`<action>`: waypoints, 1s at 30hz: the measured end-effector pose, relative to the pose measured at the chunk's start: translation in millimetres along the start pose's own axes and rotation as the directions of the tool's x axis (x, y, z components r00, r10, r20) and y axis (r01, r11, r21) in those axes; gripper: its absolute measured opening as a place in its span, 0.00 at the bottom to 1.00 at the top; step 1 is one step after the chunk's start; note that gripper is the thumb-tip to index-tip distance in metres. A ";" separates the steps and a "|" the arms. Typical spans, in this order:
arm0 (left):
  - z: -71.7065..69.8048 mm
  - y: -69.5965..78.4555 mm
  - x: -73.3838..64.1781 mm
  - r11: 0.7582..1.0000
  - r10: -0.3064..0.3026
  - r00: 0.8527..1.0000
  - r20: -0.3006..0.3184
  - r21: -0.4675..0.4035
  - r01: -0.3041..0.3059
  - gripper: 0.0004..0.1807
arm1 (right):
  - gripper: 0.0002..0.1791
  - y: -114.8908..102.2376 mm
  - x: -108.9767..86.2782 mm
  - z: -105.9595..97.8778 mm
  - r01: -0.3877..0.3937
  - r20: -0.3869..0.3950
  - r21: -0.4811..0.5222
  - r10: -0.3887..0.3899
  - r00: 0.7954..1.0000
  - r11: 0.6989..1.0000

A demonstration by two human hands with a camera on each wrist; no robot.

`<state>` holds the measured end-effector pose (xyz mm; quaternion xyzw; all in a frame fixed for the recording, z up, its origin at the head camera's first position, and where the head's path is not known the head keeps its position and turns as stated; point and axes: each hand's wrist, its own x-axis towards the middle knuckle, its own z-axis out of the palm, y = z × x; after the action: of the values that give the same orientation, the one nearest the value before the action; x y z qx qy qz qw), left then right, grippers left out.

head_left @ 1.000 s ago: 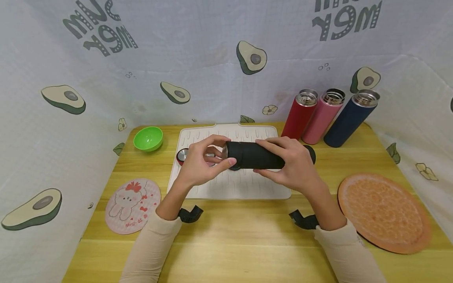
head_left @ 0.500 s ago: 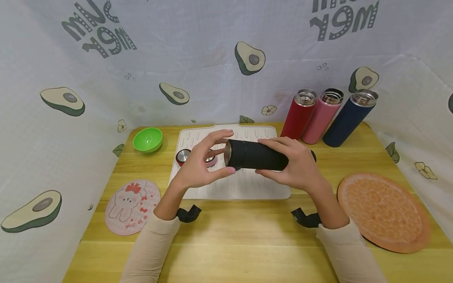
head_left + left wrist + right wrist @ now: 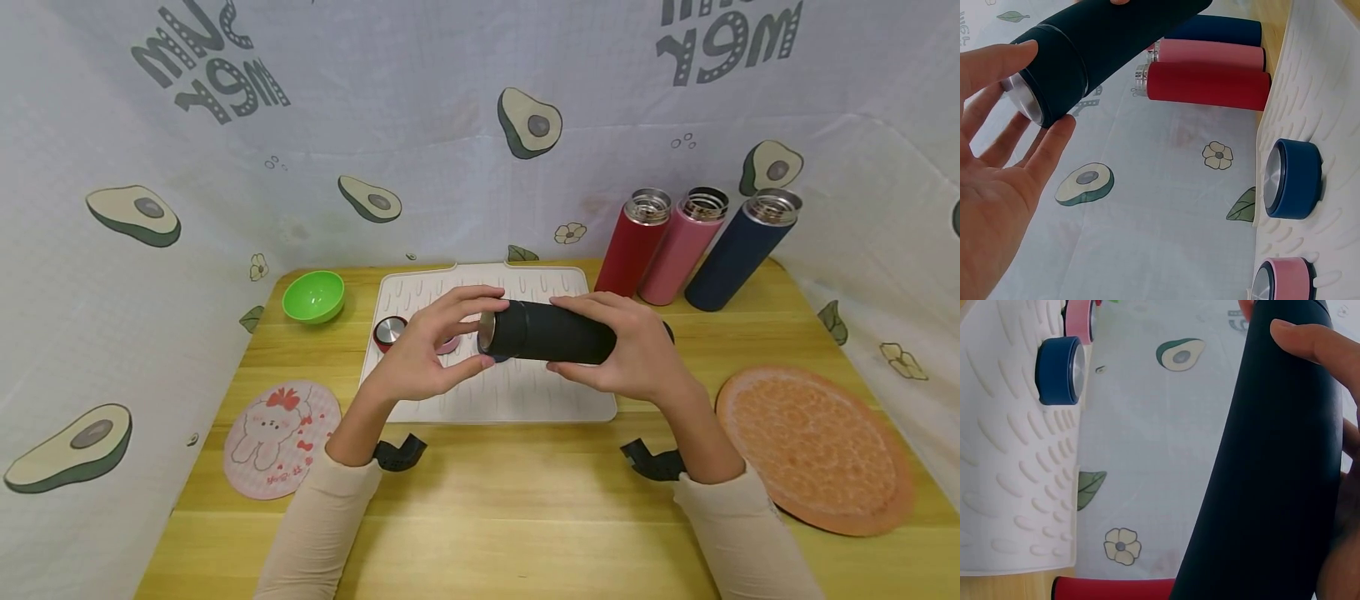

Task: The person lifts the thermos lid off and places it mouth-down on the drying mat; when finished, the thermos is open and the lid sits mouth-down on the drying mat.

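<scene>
A black thermos bottle [image 3: 573, 333] lies sideways in the air above a pale ribbed mat [image 3: 487, 408], its lid [image 3: 512, 327] on the left end. My right hand [image 3: 637, 346] grips the body, thumb on the near side and fingers over the far side. With thumb and fingertips, my left hand [image 3: 416, 354] holds the lid's rim; its palm stays apart from the metal lid top. On the mat below are a red lid [image 3: 389, 332], a pink lid [image 3: 447, 345] and a blue lid [image 3: 1300, 178], the last mostly hidden by the thermos in the head view.
Uncapped red [image 3: 633, 250], pink [image 3: 684, 250] and navy [image 3: 741, 254] bottles stand at the back right. A green bowl [image 3: 313, 297] sits back left. Round placemats lie at the sides, a pink one [image 3: 281, 437] left and an orange one [image 3: 813, 450] right.
My left fingers spread away from the lid half a second ago and have closed around its rim again. The thermos has shifted slightly right, still in my right hand.
</scene>
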<state>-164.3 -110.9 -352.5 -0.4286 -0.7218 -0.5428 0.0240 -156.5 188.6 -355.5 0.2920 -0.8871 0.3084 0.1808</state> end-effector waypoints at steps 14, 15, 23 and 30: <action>3.4 0.5 -1.1 0.961 -0.274 0.947 -0.169 -0.019 0.275 0.29 | 0.44 -2.8 1.5 3.6 0.075 -0.075 -0.117 -0.085 0.994 0.990; 3.6 0.6 -1.0 0.955 -0.295 0.938 -0.181 -0.013 0.297 0.27 | 0.43 -3.0 1.7 4.3 0.082 -0.079 -0.126 -0.093 0.992 0.989; 1.1 -0.9 -1.9 0.913 -0.399 0.898 -0.185 0.007 0.407 0.26 | 0.43 -4.5 2.4 6.4 0.116 -0.090 -0.157 -0.131 0.987 0.981; -1.9 -1.8 0.0 0.993 -0.105 0.986 -0.133 0.031 0.110 0.40 | 0.45 -2.2 0.2 0.5 0.052 -0.071 -0.090 -0.058 0.996 0.995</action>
<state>-166.3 -112.6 -353.1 -0.3520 -0.7511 -0.5563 0.0504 -155.4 186.8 -354.8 0.2967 -0.8842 0.2745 0.2344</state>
